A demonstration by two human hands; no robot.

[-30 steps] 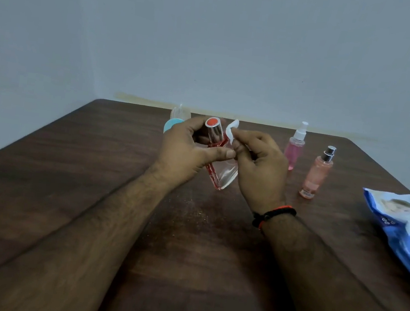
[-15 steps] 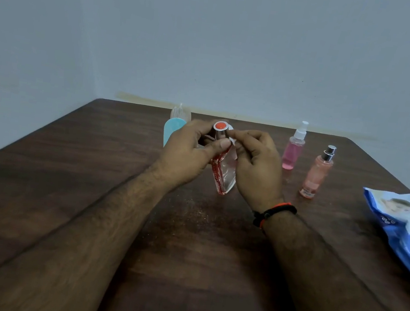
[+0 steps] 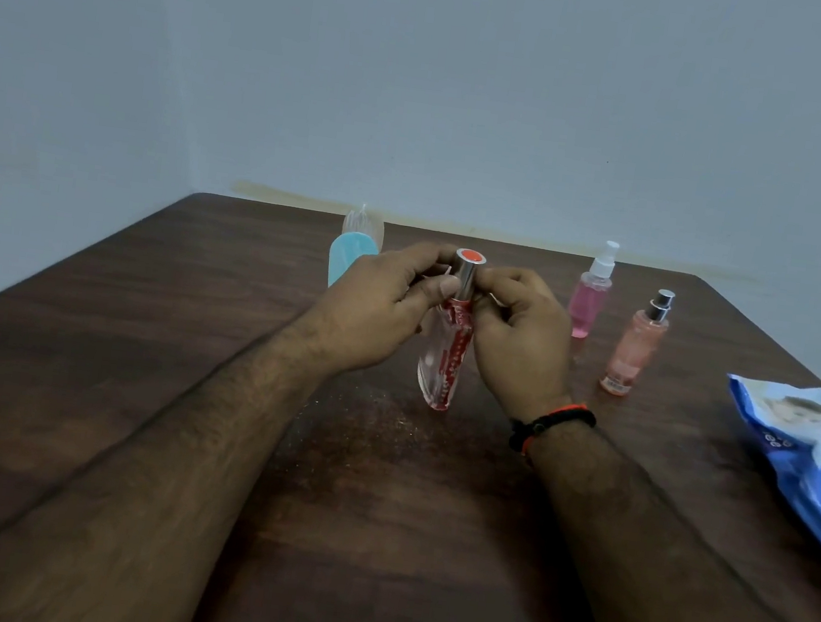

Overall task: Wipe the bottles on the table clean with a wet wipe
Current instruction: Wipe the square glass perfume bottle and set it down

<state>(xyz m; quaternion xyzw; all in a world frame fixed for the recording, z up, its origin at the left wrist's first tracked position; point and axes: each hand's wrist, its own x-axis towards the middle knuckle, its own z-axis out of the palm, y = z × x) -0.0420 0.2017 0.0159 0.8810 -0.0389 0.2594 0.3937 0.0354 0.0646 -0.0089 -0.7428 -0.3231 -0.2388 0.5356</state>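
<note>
I have the red-patterned glass bottle point(image 3: 446, 361) lifted upright in front of me over the desk point(image 3: 188, 335), and everything else I place against it. My left hand point(image 3: 376, 317) grips it near the neck, thumb pressed on the silver cap point(image 3: 465, 278) just under its orange top. My right hand point(image 3: 519, 334) is curled against the other side of the cap; only a white sliver shows at my fingers point(image 3: 495, 298), which I take to be the wet wipe, mostly hidden in my palm. So both hands are clenched round this bottle, the right one apparently with the wipe between.

The step in hand, as I judge it, is cleaning the cap and neck of this one bottle. The body below looks untouched by the wipe at this instant, so next I would slide the wipe down the glass while the left hand turns or steadies it, keeping a firm hold since the glass is slick.

To the right of the held bottle stand the pink spray bottle point(image 3: 588, 301) and, nearer me, the peach spray bottle point(image 3: 634, 348), both upright on the desk. Behind and left of it stands the pale blue bottle point(image 3: 348, 256), partly hidden by my left hand. Far right of it lies the blue wipes pack point(image 3: 813, 463).
</note>
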